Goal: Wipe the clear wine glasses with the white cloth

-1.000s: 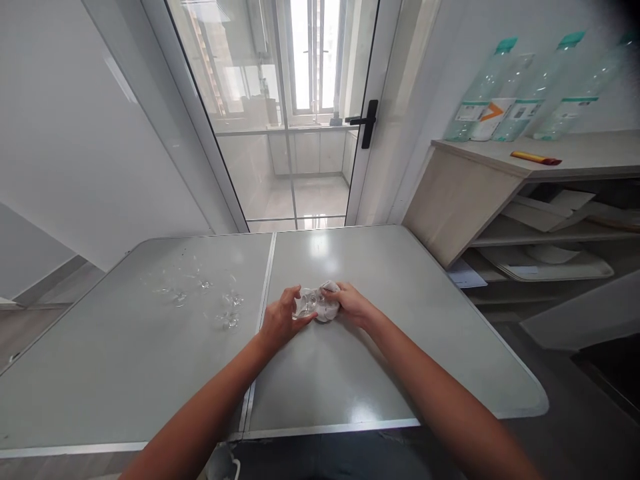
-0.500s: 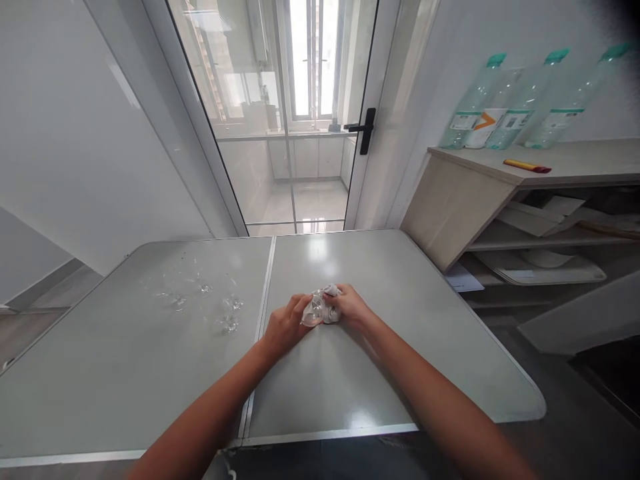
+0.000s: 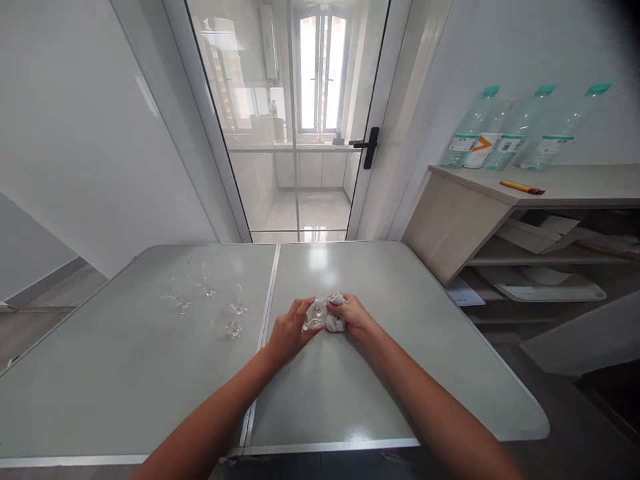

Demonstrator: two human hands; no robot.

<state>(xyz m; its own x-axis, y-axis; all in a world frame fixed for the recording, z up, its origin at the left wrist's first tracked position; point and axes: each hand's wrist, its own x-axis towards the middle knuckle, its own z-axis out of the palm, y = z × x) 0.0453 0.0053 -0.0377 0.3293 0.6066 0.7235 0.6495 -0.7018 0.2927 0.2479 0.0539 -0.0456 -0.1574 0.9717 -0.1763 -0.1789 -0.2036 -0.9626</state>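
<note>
Near the middle of the grey table [image 3: 380, 387], my left hand [image 3: 289, 331] is closed around a small clear glass [image 3: 317, 311], with fingers on its far side and the thumb on the near side. My right hand [image 3: 356, 315] grips a crumpled whitish cloth [image 3: 336, 323], which sits against the right side of the glass. Part of the cloth is hidden by my right fingers. To the left, past the table's seam, several clear stemmed glasses [image 3: 234, 328] stand in a loose group; their outlines are faint against the tabletop.
A metal strip [image 3: 271, 293] divides the tabletop. Behind the table is a glass door [image 3: 320, 200] with a black handle [image 3: 371, 147]. At right stands a wooden shelf unit [image 3: 450, 220] bearing several plastic bottles [image 3: 505, 152] and a yellow-and-red stick-shaped packet [image 3: 521, 187].
The glass has turned in my left hand, so its round opening or base now faces me more. The cloth has shifted slightly right with my right hand. My view has tilted up a little.
</note>
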